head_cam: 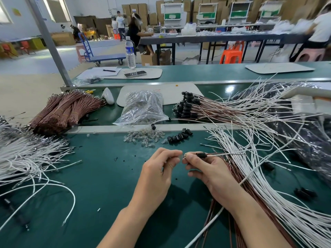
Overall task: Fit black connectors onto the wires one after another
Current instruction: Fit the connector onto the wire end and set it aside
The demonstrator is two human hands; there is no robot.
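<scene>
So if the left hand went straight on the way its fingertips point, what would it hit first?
The left hand, pinching a small clear part, points toward the wire end pinched by the right hand. It would likely meet that first, though depth is unclear.

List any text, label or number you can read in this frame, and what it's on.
Nothing reads clearly.
Water bottle, blue label: print too blurred.
Cardboard boxes, stickers: too small.
White mat, red mark: partly hidden by the plastic bag, illegible.
</scene>
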